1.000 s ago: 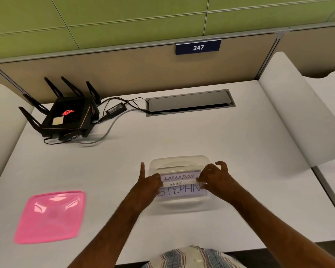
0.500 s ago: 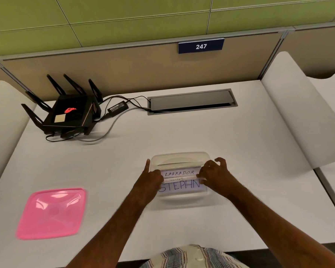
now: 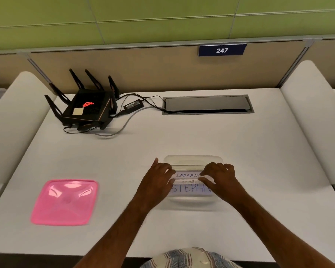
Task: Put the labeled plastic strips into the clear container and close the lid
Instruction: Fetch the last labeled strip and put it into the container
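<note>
Head view, one moment catalogued.

Item: clear container (image 3: 192, 159), open-topped, set on the white desk (image 3: 182, 136) near the front edge, slightly right of centre. Item: labeled plastic strips (image 3: 187, 176), white with handwritten lettering, laid across the container's opening; the nearer strip (image 3: 190, 189) carries larger writing and sits lower. Whether the strips are fully seated inside or resting on the rim cannot be told.

Left hand (image 3: 159, 176): its grip is pressed onto the left ends of the strips, fingers curled, one finger raised. Right hand (image 3: 219, 176): fingertips pinched on the right end of the upper strip.

Item: pink lid (image 3: 65, 202), lying flat on the desk, well apart to the left of the container, untouched.

Step in hand, as judged: the strips are being seated in the container. It is best done by both ends being lowered evenly, so that the strips bow slightly and slip below the rim; uneven pressure could tip the light container or spring a strip out. Nothing should be left above the rim, or the lid will not seat.

Room for moving: bare desk lies between container and lid, so the leftward reach is unobstructed. The router (image 3: 87, 108) and its cables (image 3: 112, 133) are kept well apart at the far left; the near desk edge lies close behind the container.
</note>
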`<control>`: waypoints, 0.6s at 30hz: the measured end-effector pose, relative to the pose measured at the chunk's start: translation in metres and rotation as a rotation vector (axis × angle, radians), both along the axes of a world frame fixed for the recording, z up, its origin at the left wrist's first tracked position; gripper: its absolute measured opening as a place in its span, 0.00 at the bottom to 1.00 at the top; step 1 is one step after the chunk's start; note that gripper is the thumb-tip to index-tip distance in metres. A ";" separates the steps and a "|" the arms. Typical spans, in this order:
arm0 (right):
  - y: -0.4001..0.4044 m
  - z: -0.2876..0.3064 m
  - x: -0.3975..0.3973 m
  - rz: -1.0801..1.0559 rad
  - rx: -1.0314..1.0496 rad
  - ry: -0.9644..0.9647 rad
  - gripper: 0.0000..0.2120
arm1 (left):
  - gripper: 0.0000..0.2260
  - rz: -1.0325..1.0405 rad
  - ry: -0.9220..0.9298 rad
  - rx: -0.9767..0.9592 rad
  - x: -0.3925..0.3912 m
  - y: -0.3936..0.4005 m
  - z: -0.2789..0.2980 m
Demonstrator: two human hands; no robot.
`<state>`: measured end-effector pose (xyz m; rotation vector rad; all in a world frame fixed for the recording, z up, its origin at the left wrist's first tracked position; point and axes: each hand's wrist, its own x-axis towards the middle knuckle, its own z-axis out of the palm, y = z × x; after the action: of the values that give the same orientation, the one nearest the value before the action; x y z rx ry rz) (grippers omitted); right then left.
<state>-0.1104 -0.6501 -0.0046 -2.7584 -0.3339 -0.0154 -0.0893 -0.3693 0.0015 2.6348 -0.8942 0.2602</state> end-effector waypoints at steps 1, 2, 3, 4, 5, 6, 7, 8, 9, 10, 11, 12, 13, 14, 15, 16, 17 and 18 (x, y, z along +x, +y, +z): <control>0.005 0.001 0.003 0.000 0.040 0.009 0.10 | 0.10 0.019 -0.035 -0.024 -0.001 0.002 0.001; 0.011 0.001 0.006 0.006 0.073 0.015 0.11 | 0.10 0.050 -0.055 -0.038 -0.002 0.007 0.003; 0.018 0.002 0.009 0.014 0.098 0.016 0.12 | 0.10 0.091 -0.053 -0.050 -0.003 0.011 0.004; 0.025 0.004 0.012 0.025 0.116 0.016 0.14 | 0.11 0.143 -0.035 -0.062 -0.003 0.017 0.004; 0.033 0.005 0.016 0.035 0.126 0.018 0.16 | 0.11 0.195 -0.011 -0.079 -0.004 0.025 0.004; 0.039 0.007 0.019 0.040 0.124 0.024 0.19 | 0.12 0.240 0.019 -0.095 -0.004 0.031 0.004; 0.047 0.009 0.023 0.043 0.114 0.035 0.21 | 0.13 0.286 0.046 -0.104 -0.004 0.040 0.002; 0.056 0.011 0.027 0.044 0.100 0.047 0.23 | 0.14 0.322 0.068 -0.106 -0.004 0.049 0.001; 0.064 0.013 0.031 0.047 0.085 0.059 0.26 | 0.15 0.351 0.084 -0.101 -0.003 0.058 -0.002; 0.073 0.014 0.034 0.056 0.068 0.071 0.27 | 0.17 0.381 0.102 -0.085 -0.003 0.068 -0.004; 0.081 0.015 0.038 0.066 0.049 0.083 0.29 | 0.18 0.411 0.126 -0.064 -0.002 0.077 -0.006; 0.089 0.016 0.042 0.077 0.032 0.095 0.30 | 0.20 0.445 0.150 -0.043 -0.002 0.087 -0.010; 0.098 0.016 0.046 0.084 0.021 0.108 0.32 | 0.22 0.475 0.170 -0.024 -0.003 0.097 -0.013; 0.107 0.015 0.050 0.091 0.008 0.121 0.33 | 0.23 0.501 0.188 -0.007 -0.004 0.107 -0.016; 0.115 0.015 0.054 0.100 -0.011 0.130 0.34 | 0.24 0.527 0.206 0.007 -0.005 0.117 -0.019; 0.122 0.014 0.058 0.110 -0.033 0.137 0.35 | 0.25 0.549 0.228 0.021 -0.005 0.126 -0.022; 0.130 0.013 0.062 0.122 -0.054 0.145 0.36 | 0.25 0.571 0.250 0.039 -0.006 0.137 -0.025; 0.138 0.012 0.065 0.132 -0.068 0.153 0.36 | 0.26 0.591 0.268 0.055 -0.007 0.146 -0.027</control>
<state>-0.0458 -0.5120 0.0078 -2.7770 -0.4816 0.2433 -0.0964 -0.2228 -0.0259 2.8335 -0.0252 0.0174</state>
